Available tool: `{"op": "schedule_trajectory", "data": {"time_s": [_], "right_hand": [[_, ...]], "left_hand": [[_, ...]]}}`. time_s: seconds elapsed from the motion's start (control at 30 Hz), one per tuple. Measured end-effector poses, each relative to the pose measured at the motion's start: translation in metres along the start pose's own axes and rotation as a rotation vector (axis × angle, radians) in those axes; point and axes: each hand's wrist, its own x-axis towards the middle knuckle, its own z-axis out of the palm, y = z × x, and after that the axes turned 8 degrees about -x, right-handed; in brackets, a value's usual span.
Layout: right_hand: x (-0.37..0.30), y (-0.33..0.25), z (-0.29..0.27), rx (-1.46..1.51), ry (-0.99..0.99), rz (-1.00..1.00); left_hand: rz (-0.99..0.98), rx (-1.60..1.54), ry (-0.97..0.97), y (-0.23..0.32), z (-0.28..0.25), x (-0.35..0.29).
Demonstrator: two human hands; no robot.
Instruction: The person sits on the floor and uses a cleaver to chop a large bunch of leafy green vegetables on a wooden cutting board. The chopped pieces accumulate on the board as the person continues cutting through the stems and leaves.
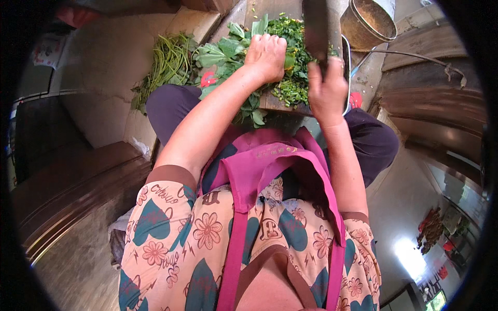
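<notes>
My left hand (267,58) is closed over a bunch of broad-leaved greens (223,53), pressing them down on a wooden chopping board (275,102). Leaves spill out to the left of the fist, and a few hang over the board's near edge. In my right hand (329,90) is a cleaver (315,28) with a wide dark blade, raised upright and blurred by motion. Its handle is mostly hidden by the fingers. Finely cut greens (291,92) are heaped between the two hands and spread toward the far side of the board.
A pile of long green stems (168,61) lies left of the board, beside my left knee. A round bucket (368,22) with a wire handle stands at the far right. Along the board's right side runs a white rim (347,78). My knees flank the board.
</notes>
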Motion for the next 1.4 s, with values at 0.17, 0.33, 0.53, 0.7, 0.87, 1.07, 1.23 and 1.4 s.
{"op": "schedule_trajectory", "data": {"time_s": [0.17,0.33,0.53,0.7,0.87,1.07,1.23,1.4], "right_hand": [[0.009,-0.003,-0.012,-0.091,-0.185,0.032],[0.008,-0.02,-0.012,-0.03,-0.02,0.035],[-0.008,-0.004,0.015,-0.233,-0.483,0.114],[-0.008,0.012,0.013,-0.232,-0.451,0.124],[0.024,-0.033,-0.047,0.016,-0.065,0.036],[0.003,-0.007,-0.014,-0.01,-0.053,-0.009],[0.004,-0.007,-0.009,-0.117,-0.235,0.015],[0.001,-0.016,-0.006,0.014,-0.025,-0.022]], "left_hand": [[-0.043,0.031,0.024,0.003,0.0,-0.006],[-0.098,-0.032,-0.054,0.005,-0.004,-0.002],[-0.107,-0.08,-0.144,-0.006,-0.009,0.003],[0.11,-0.113,-0.055,-0.028,-0.028,-0.022],[0.065,-0.034,0.004,-0.015,-0.014,-0.03],[0.033,0.112,0.04,-0.009,-0.004,-0.018],[0.062,0.169,0.106,-0.014,0.003,-0.018],[0.078,0.198,0.123,-0.011,0.001,-0.021]]}}
